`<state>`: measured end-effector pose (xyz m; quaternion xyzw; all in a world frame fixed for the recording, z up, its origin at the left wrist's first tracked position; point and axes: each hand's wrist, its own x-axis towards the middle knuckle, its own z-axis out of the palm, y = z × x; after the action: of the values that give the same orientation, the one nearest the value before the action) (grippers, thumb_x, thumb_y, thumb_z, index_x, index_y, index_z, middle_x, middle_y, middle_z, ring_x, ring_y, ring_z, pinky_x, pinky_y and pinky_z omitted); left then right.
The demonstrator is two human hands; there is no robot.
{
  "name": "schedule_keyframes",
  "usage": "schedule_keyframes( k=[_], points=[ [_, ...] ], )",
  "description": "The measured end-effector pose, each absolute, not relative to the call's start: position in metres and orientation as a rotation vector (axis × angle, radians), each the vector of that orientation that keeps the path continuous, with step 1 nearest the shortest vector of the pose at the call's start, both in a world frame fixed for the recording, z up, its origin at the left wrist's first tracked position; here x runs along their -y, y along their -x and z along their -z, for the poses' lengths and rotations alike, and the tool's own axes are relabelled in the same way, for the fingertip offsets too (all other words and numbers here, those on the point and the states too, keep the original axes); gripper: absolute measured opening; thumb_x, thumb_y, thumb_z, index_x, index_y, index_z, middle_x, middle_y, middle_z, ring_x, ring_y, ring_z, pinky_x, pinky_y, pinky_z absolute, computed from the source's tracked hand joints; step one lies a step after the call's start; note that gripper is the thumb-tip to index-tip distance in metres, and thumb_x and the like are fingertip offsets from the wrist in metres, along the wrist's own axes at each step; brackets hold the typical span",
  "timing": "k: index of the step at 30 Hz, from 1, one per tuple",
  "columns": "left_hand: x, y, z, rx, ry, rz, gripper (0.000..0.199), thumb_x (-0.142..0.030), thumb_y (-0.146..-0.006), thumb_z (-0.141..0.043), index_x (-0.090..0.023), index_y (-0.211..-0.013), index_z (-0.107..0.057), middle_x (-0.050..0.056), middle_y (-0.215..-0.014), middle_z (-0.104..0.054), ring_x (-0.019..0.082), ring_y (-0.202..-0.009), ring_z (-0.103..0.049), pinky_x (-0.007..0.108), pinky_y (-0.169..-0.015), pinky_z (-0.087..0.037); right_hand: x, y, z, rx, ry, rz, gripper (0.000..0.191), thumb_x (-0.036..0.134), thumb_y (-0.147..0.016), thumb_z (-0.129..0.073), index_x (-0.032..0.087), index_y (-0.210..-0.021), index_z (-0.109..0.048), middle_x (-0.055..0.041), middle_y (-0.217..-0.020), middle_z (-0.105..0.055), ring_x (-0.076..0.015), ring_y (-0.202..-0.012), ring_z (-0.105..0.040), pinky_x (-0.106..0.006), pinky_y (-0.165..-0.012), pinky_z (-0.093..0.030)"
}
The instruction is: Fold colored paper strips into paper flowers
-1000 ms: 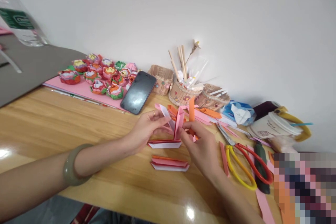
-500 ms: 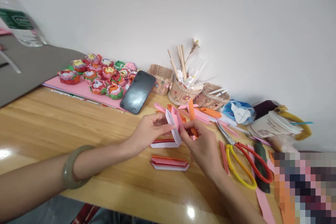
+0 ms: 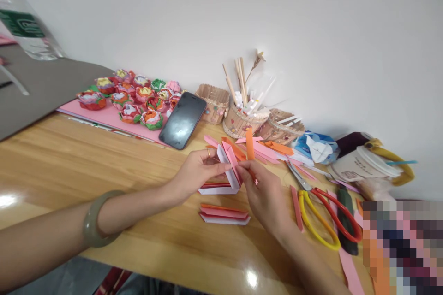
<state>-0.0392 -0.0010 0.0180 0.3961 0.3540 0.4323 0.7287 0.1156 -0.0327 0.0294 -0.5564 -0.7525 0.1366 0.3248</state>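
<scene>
My left hand (image 3: 194, 173), with a ring and a green bangle, pinches a white folded paper piece (image 3: 221, 154) between thumb and fingers. Nested against it is a pink folded paper piece (image 3: 228, 151). The fingertips of my right hand (image 3: 265, 191) close on the lower part of the pink piece. An orange paper strip (image 3: 249, 140) sticks up behind my right fingers; I cannot tell whether they hold it. Just below lie two stacks of nested folded paper, one partly under the hands (image 3: 219, 190) and a nearer one (image 3: 224, 215), both white, red and pink with orange.
Scissors (image 3: 320, 212) and a dark green-handled tool (image 3: 348, 221) lie right, among paper strips (image 3: 266, 152). Behind stand wooden baskets (image 3: 212, 103), a tissue pack (image 3: 318, 147) and a white cup (image 3: 365, 163). Left are a phone (image 3: 183, 120) and several paper flowers (image 3: 129, 113).
The pink piece has come closer against the white one between my hands. My right hand and the orange strip have shifted slightly left. The things on the table stay put.
</scene>
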Motion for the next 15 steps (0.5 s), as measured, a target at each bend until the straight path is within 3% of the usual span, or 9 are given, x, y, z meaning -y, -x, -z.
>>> schedule_keyframes(
  k=[9, 15],
  points=[
    [0.0019, 0.0389, -0.0123, -0.736, -0.892, -0.957, 0.026, -0.026, -0.056, -0.078, -0.014, -0.076, -0.065, 0.001, -0.075, -0.068, 0.014, -0.073, -0.061, 0.031, -0.076, -0.049, 0.0356, -0.1173, -0.0255, 2.207, 1.261, 0.345, 0.02, 0.017, -0.088, -0.047, 0.015, -0.083, -0.066, -0.0046, -0.067, -0.068, -0.0126, -0.058, -0.062, -0.021, -0.054, -0.042],
    [0.0017, 0.0387, -0.0136, -0.751, -0.936, -0.923, 0.028, -0.029, -0.054, -0.079, -0.014, -0.073, -0.066, 0.002, -0.071, -0.068, 0.016, -0.072, -0.062, 0.034, -0.077, -0.048, 0.0348, -0.1171, -0.0277, 2.293, 1.191, 0.612, 0.019, 0.015, -0.086, -0.049, 0.017, -0.077, -0.066, -0.0012, -0.056, -0.062, -0.0104, -0.048, -0.054, -0.023, -0.049, -0.037]
  ],
)
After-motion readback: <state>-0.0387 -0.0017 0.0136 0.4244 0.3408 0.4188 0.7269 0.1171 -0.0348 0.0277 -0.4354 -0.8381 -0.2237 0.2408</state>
